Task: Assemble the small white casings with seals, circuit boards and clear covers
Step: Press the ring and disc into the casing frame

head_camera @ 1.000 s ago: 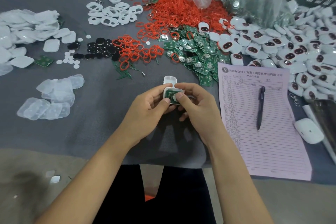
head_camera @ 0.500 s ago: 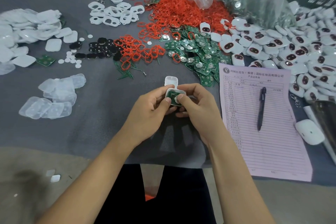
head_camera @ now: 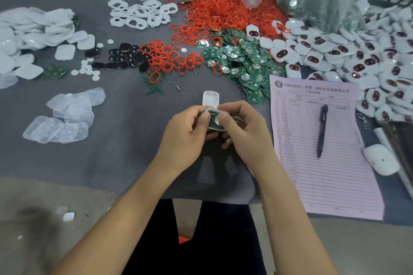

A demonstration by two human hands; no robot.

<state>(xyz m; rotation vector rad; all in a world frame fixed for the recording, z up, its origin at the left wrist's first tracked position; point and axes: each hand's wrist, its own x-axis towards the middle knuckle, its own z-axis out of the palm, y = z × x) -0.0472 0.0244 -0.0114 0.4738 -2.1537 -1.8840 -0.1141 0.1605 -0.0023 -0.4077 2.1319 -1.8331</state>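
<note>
A casing [head_camera: 215, 120] with its board seated is pinched by left hand [head_camera: 186, 133] and right hand [head_camera: 244, 131] over the desk's near edge; cover [head_camera: 211, 99] not yet fitted, many parts left.

bare grey cloth [head_camera: 125, 149] between clear covers [head_camera: 67, 118] and pink form [head_camera: 324, 163]
</note>
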